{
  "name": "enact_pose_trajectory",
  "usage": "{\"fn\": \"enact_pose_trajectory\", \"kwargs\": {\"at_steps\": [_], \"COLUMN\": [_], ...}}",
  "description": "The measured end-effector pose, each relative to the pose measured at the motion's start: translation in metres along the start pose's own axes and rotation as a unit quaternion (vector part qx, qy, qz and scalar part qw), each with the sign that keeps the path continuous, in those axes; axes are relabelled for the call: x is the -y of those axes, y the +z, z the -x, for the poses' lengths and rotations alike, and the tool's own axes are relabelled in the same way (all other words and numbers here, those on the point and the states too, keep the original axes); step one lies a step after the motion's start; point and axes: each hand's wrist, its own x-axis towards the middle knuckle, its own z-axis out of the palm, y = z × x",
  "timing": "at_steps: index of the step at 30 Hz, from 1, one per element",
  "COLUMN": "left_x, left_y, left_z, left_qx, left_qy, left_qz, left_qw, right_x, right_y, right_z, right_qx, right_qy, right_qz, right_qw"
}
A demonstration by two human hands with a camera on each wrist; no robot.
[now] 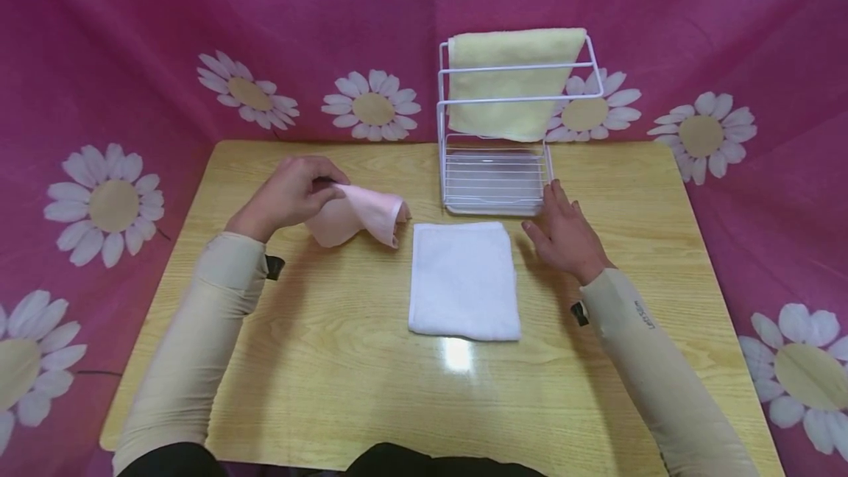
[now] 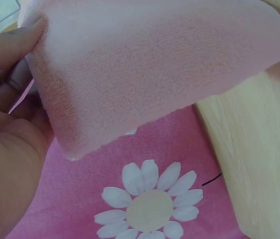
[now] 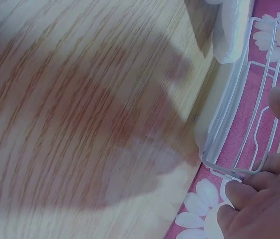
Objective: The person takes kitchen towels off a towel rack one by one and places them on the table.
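There is one bit of writing to read, and it is on the right sleeve [image 1: 662, 366], which is light tan. The word [image 1: 644, 314] looks like "LetsSlim". Its letters are small and dark, and they sit near the wrist end of the sleeve, close to the outer edge. They go in a slanted line along the arm, so they look tipped over in the head view. They are tiny and a bit blurry, so I can't tell if a little mark or a gap sits between "Lets" and "Slim".
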Motion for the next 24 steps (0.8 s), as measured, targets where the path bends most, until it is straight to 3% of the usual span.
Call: {"fn": "enact_pose_trajectory", "kwargs": {"at_steps": [13, 24], "left_x": [-0.002, -0.004], "left_y": [0.003, 0.011], "left_z": [0.014, 0.026], "left_qx": [0.001, -0.008], "left_qy": [0.009, 0.043], "left_qz": [0.003, 0.008], "left_qw": [1.0000, 0.9990], "right_x": [0.000, 0.001], "right_y": [-0.001, -0.001], "right_z": [-0.002, -0.002], "right_qx": [0.004, 0.008], "right_qy": [0.004, 0.007], "right_qz": [0.005, 0.002], "right_qw": [1.0000, 0.9999]}}
